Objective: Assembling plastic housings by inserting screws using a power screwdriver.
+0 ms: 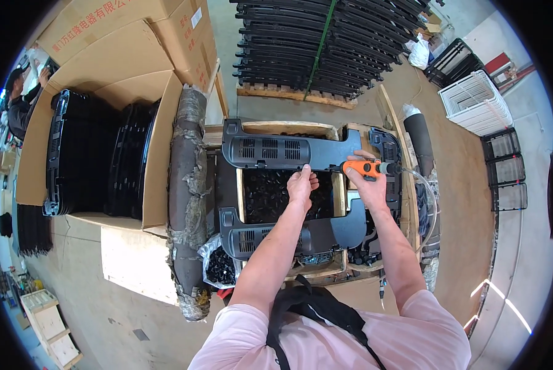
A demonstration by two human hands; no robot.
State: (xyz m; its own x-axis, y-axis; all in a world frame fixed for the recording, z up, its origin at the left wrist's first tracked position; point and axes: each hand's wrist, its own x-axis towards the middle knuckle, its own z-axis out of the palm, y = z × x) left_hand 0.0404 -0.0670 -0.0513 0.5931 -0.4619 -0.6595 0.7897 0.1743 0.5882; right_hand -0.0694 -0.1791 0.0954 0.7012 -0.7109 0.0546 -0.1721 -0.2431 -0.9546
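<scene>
A black plastic panel (326, 154) with vent slots lies across the far side of the work stand. At its near edge is my left hand (301, 187), fingers curled and thumb against the edge; whatever they pinch is too small to tell. My right hand (371, 188) is wrapped round an orange air screwdriver (361, 168). A clear hose (433, 203) runs from the tool's right end, and its left end points at the panel's near edge. Nearer to me lies a second similar panel (349, 231), partly covered by my left forearm.
Between the panels, a wooden bin (241, 197) holds many small black parts. A bag of black parts (221, 266) sits at the near left. Padded rolls (189, 148) flank the stand. An open carton (159, 145) stands left, stacked black frames (313, 49) beyond, and a person (22, 102) far left.
</scene>
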